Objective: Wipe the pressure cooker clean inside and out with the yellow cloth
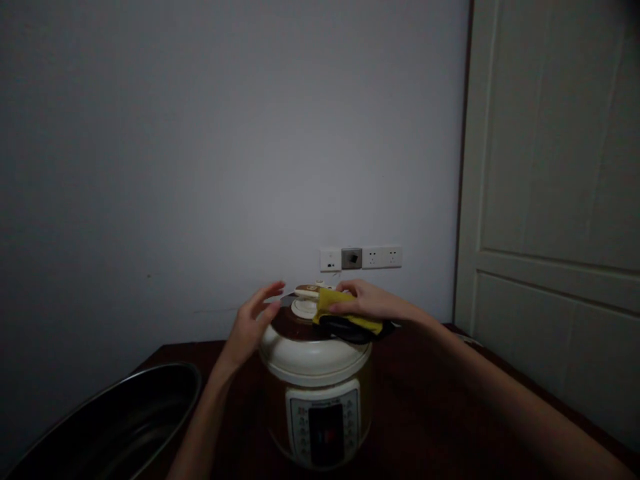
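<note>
Basin [115, 420] beside cooker [317, 393] — right hand [373, 301] presses cloth [333, 303] atop.

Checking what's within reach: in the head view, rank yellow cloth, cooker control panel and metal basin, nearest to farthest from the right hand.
1. yellow cloth: held under the right hand, on the lid.
2. control panel: below, on the cooker front.
3. metal basin: far left, on the table.

Here's the cream round pressure cooker [316, 393], mid-table on the dark wooden table [430, 400]; large steel basin [115, 427] at the front-left corner; yellow cloth [330, 305] on the cooker's lid [295, 328].
</note>
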Demonstrator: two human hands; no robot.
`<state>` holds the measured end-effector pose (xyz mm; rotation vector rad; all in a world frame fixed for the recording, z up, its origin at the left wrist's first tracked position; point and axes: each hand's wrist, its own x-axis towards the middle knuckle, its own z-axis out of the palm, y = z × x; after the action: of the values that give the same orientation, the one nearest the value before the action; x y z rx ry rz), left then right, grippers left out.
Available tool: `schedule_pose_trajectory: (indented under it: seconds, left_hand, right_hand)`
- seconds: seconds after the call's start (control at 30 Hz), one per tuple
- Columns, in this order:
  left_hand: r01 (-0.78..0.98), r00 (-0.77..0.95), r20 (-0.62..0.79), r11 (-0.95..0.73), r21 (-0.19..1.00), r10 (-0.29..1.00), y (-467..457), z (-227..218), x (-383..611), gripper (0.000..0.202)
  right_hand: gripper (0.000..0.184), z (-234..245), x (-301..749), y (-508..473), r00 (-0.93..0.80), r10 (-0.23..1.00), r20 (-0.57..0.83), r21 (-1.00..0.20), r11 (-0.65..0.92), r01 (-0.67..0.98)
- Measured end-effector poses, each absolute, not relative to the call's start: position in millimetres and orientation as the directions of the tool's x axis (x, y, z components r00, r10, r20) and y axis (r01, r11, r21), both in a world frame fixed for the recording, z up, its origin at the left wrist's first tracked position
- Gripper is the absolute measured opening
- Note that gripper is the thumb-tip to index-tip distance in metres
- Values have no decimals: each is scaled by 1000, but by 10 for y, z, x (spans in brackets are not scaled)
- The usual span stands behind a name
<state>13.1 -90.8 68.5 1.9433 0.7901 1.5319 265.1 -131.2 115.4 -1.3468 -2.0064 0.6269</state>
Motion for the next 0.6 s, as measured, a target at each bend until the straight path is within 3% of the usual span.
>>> schedule_pose_trajectory:
  seconds: [0.07,0.13,0.27,0.4,0.6]
  left_hand:
    - [109,419,566,-658,745,710,-1049,798,287,57]
    - [141,495,508,-642,754,705,-1062,828,390,52]
    - [180,451,507,-631,755,735,-905,774,438,41]
    - [131,518,482,-622,772,707,-823,795,450,37]
    - [376,408,325,-481,792,853,-684,883,352,24]
  right_hand:
    - [36,1134,2502,-1247,-324,897,301,-634,442,635]
    - [29,1093,2418,-1177,-353,867,352,-600,498,625]
    - [27,1012,2390,-1117,-340,856,389,-600,515,612]
    - [29,982,2389,-1126,-333,861,384,-649,508,566]
    - [36,935,2550,-1083,-345,877,336,-533,478,698]
